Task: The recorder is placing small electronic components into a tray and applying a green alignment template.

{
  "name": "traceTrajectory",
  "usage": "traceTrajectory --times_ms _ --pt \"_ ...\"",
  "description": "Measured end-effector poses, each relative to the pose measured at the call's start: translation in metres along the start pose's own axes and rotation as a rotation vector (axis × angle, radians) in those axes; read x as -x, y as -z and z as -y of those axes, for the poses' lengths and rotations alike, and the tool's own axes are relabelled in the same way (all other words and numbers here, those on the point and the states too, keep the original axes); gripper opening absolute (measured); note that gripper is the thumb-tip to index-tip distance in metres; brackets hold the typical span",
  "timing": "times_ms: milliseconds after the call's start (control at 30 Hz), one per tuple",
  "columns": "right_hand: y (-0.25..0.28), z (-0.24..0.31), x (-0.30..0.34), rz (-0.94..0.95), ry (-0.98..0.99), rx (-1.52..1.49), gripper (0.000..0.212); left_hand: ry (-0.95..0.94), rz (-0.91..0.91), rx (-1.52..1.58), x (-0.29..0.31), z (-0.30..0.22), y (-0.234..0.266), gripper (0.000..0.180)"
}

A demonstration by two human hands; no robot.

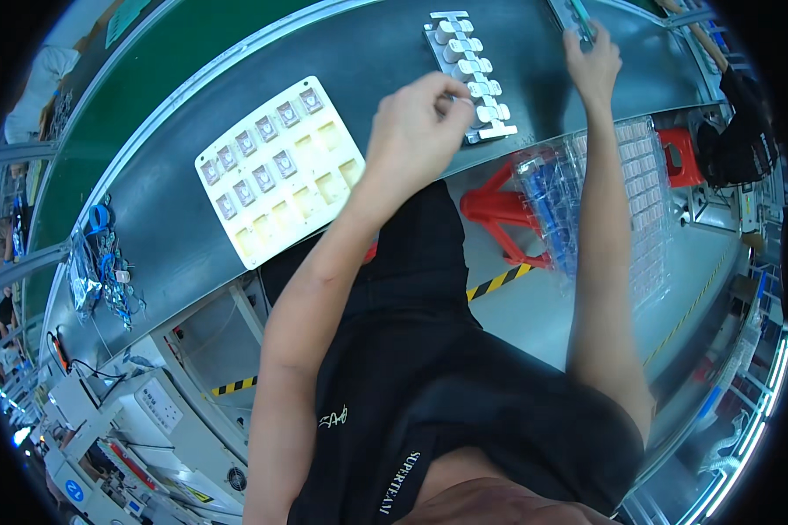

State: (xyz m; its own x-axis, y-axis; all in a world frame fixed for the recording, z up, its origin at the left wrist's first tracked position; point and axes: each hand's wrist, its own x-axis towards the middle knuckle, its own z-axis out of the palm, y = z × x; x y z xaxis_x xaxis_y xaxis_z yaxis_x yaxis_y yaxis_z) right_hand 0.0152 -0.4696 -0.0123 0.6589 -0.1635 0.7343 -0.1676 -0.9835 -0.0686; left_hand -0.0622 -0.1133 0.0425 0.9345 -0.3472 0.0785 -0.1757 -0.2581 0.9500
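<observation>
My left hand (422,131) is at the near end of a white fixture (497,131) that carries a row of several small white clip-like parts (471,66). Its thumb and fingertips are pinched together beside the row; whatever may be between them is too small to make out. Farther off at the right, my right hand (594,70) reaches to a shallow grey tray (559,10) at the far edge of view. The fingers there are apart, around the end of a thin green strip (581,12), without a visible grip on it.
A cream tray (256,241) with square pockets lies left on the dark bench (162,206), several pockets holding small pale pieces. Tangled cables (114,271) and bags are at the far left. Clear plastic trays (643,192) and a red stool (499,207) stand below the bench edge.
</observation>
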Motion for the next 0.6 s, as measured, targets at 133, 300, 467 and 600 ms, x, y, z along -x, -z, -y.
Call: traceTrajectory --times_ms 133,300,467,600 --pt "0.080 0.094 0.045 0.793 -0.495 -0.983 0.038 0.043 0.023 -0.133 -0.006 0.017 -0.022 0.036" --pt "0.090 0.098 0.076 0.938 -0.370 -1.033 0.026 0.000 -0.032 -0.150 -0.013 0.022 -0.047 0.035" --pt "0.097 0.102 0.059 1.029 -0.415 -0.962 0.024 0.025 -0.036 -0.140 -0.010 0.020 -0.037 0.026" --pt "0.098 0.095 0.052 0.818 -0.382 -0.868 0.023 -0.086 -0.148 -0.194 0.007 0.018 -0.013 0.024"
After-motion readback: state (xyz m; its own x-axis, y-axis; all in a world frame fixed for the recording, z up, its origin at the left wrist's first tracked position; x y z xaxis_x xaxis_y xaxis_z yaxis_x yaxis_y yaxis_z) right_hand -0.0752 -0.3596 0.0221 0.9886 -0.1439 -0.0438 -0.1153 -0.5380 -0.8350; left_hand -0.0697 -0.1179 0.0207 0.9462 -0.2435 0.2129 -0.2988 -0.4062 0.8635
